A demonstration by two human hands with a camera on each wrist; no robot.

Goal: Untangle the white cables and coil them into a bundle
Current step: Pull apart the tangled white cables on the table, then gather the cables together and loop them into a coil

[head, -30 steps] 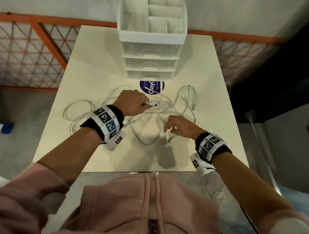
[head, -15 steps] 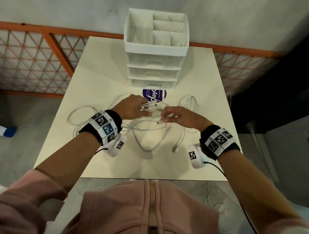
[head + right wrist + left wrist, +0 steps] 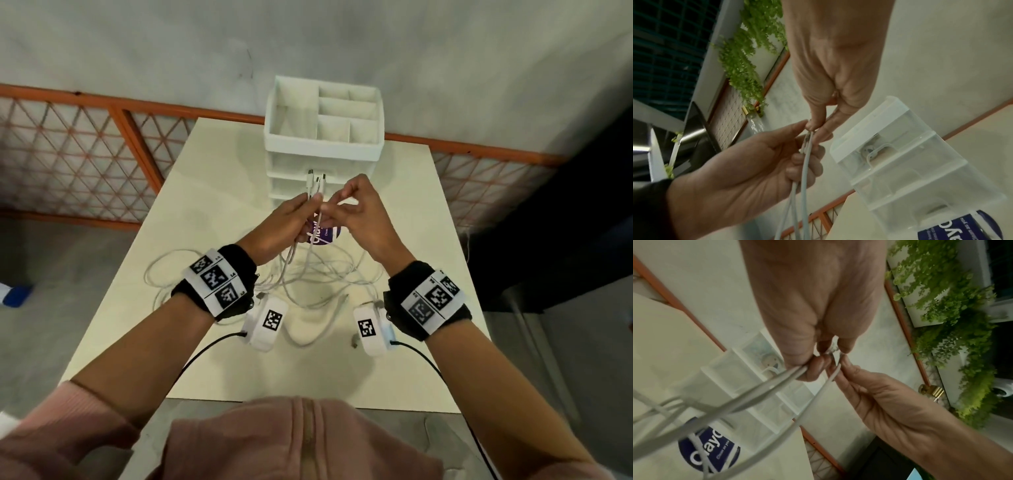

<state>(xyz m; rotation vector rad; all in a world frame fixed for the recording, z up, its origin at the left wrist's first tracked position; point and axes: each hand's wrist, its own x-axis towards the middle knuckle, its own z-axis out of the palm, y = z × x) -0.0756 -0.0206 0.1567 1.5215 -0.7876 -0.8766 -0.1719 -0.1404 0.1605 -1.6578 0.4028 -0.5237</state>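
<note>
Several white cables [image 3: 318, 277] lie tangled on the cream table [image 3: 219, 192], and their strands rise to my two hands held above it. My left hand [image 3: 303, 209] grips two strands [image 3: 789, 376], whose plug ends [image 3: 315, 181] stick up past the fingers. My right hand [image 3: 337, 209] meets it fingertip to fingertip and pinches another strand [image 3: 830, 378] near its end. In the right wrist view the right fingers [image 3: 813, 126] pinch the top of the cable [image 3: 804, 175], which runs down through the left hand [image 3: 801, 164]. A loose loop [image 3: 308, 339] lies between my wrists.
A white drawer organizer [image 3: 323, 137] with open top compartments stands at the back of the table, right behind my hands. A round purple sticker [image 3: 325, 234] lies under them. An orange lattice fence [image 3: 68, 164] and a grey wall run behind the table.
Both hands have risen off the table and come together, lifting cable ends with them. The right hand has moved up and left to meet the left.
</note>
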